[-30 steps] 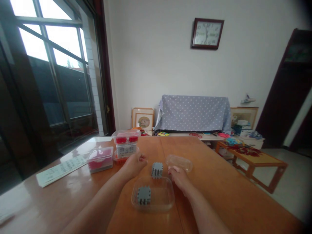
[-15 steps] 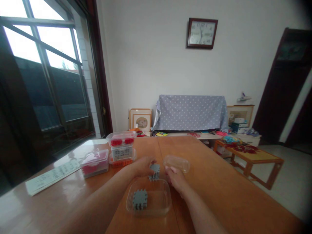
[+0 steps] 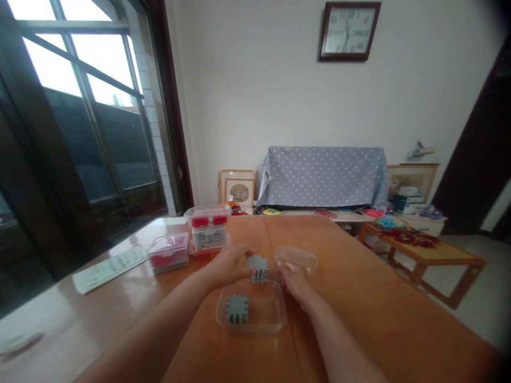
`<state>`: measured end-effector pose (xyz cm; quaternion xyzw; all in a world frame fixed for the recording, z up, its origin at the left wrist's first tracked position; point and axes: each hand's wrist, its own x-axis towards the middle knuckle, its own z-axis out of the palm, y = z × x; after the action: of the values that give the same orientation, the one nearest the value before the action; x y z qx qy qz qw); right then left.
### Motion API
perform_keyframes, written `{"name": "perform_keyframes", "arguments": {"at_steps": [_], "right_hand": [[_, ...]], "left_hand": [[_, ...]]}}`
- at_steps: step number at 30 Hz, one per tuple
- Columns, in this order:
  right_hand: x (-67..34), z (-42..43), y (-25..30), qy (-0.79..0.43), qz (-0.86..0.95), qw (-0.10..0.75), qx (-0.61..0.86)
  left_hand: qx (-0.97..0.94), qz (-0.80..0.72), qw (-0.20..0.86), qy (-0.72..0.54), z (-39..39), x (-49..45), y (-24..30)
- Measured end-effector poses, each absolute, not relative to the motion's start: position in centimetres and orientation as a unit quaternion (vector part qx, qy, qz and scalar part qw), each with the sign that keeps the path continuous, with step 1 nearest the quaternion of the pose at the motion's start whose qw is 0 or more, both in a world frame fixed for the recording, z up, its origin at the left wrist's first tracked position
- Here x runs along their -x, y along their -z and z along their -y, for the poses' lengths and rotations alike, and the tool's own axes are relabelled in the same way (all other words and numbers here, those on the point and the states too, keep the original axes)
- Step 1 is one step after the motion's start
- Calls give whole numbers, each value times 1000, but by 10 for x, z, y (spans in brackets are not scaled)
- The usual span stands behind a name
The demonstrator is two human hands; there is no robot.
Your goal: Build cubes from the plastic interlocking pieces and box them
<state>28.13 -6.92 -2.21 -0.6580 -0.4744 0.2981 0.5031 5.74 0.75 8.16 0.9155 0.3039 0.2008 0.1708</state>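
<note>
My left hand (image 3: pixel 230 265) has its thumb and fingers curled around the left side of a grey stack of notched square pieces (image 3: pixel 259 267), just beyond the clear plastic container (image 3: pixel 279 324). A similar grey notched stack (image 3: pixel 237 308) sits inside that container, at its left side. My right hand (image 3: pixel 296 283) is closed, beside the container's far right corner. Its fingertips come close to a clear plastic lid (image 3: pixel 297 259) lying on the table; whether they touch it or hold anything small, I cannot make out.
On the left stand stacked plastic boxes (image 3: pixel 208 236) with red and orange contents, a box with pink contents (image 3: pixel 168 253) and a sheet of written paper (image 3: pixel 109 270). The wooden table (image 3: pixel 367 314) reaches forward towards a cloth-covered object (image 3: pixel 323 178). A low table (image 3: pixel 435 252) stands at the right.
My view has tilted down and turned left slightly. The left hand has shifted its grip, and the grey stack's flat top now shows more fully. The right hand stays near the lid.
</note>
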Motion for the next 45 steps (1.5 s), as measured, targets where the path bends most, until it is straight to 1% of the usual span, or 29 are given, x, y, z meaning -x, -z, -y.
{"name": "perform_keyframes", "arguments": {"at_steps": [5, 10, 16, 22, 30, 36, 39, 42, 45], "right_hand": [[-279, 71, 22, -308, 471, 495, 663], [-277, 72, 21, -309, 471, 484, 670], [-275, 75, 19, -317, 472, 473, 673], [-275, 75, 20, -318, 471, 472, 674], [-276, 74, 21, -317, 479, 470, 670], [-277, 72, 23, -312, 484, 467, 671], [-277, 72, 24, -306, 489, 467, 670], [-277, 72, 24, -302, 490, 466, 672], [-277, 72, 25, -301, 491, 466, 672]], "left_hand": [[-907, -323, 167, -213, 40, -16, -81], [-897, -366, 148, -196, 64, 2, -67], [-898, -370, 138, -197, 69, 3, -61], [-900, -366, 160, -175, 68, 6, -69], [-897, -385, 161, -145, 68, 7, -73], [-913, -329, 175, -165, 68, 7, -71], [-929, -286, 165, -168, 67, 3, -68], [-947, -250, 139, -144, 65, -3, -65], [-955, -250, 124, -101, 63, -10, -65]]}}
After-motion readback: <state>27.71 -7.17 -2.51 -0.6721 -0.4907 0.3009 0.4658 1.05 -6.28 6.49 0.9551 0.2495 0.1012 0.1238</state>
